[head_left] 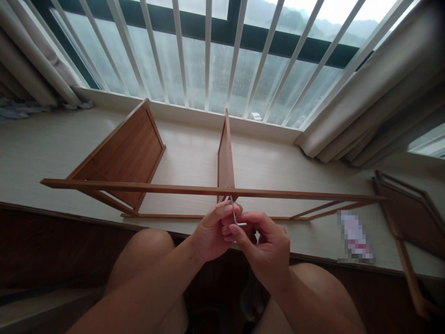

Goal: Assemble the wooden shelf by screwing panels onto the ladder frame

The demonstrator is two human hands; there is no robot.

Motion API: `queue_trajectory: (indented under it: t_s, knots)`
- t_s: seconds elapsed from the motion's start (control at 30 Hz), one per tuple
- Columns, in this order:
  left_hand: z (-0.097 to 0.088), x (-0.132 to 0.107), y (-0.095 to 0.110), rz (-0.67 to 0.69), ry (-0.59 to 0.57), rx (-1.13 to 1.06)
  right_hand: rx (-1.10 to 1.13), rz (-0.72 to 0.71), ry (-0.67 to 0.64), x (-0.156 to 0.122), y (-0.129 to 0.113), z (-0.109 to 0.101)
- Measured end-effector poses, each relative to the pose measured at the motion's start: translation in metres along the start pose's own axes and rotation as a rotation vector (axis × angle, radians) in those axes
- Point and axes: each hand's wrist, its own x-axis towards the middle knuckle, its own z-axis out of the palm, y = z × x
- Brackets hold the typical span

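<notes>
A small metal hex key point(235, 216) stands upright with its tip at the long wooden front rail point(139, 187) of a part-built wooden shelf frame, just below the middle upright panel point(225, 157). My right hand point(264, 246) pinches the key's short bent arm between thumb and fingers. My left hand point(213, 232) is closed beside it, fingertips touching the key's shaft. Both hands meet under the rail's centre. A slanted wooden side panel point(128, 148) joins the rail at the left.
The frame lies on a pale window ledge point(48, 144) in front of a barred window point(208, 51). Curtains hang at both sides. Another wooden panel point(410, 213) lies at the right. A blurred small packet point(355, 236) sits near the ledge's edge. My bare knees are below.
</notes>
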Motion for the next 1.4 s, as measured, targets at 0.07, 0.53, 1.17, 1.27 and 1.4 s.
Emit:
queue_trajectory:
  t_s: [0.07, 0.53, 1.17, 1.27, 1.4]
  knots:
    - [0.0005, -0.0003, 0.0004, 0.004, 0.006, -0.005, 0.004, -0.015, 0.011, -0.0009, 0.0029, 0.0014]
    - [-0.0039, 0.0010, -0.0034, -0.013, -0.052, -0.058, -0.062, -0.144, 0.105, -0.0015, 0.0061, 0.0046]
    - [-0.0054, 0.0017, -0.0034, -0.026, -0.085, -0.072, -0.168, -0.317, 0.178, 0.0019, 0.0069, 0.0016]
    - [-0.0060, 0.0024, -0.0039, -0.012, -0.100, -0.067, -0.171, -0.354, 0.173, 0.0032, 0.0072, 0.0010]
    - [-0.0058, 0.0028, -0.0038, -0.007, -0.119, -0.053, -0.175, -0.344, 0.155, 0.0042, 0.0074, 0.0007]
